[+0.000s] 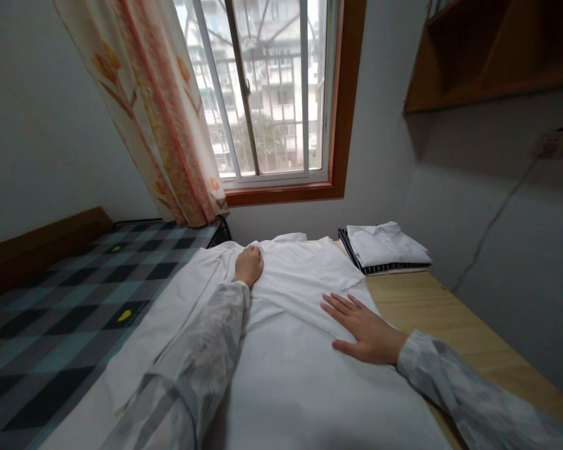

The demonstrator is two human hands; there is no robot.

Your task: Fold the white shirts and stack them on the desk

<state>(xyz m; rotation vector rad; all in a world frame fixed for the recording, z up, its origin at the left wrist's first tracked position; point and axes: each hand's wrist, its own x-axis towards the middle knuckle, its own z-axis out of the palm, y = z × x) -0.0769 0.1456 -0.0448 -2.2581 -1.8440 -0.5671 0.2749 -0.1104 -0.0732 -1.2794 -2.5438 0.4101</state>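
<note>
The white garment (pixel 300 387) lies on the wooden table (pixel 431 312), long axis toward the window (pixel 276 112), beneath the left hand (pixel 248 265), nearer its far edge, fingers curled (whether gripping cloth, I cannot tell), and the right hand (pixel 368 334), flat, fingers spread.

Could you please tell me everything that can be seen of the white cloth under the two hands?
The smooth white cloth looks like a thin woven garment, spread over the pale wooden surface beside the dark checked bedding. Creases and overlapping folds cross its far half; the nearer part looks flatter. The bare left hand, fingers curled, touches it near the far end; the bare right hand lies open on it. Its near end is out of view.
</note>
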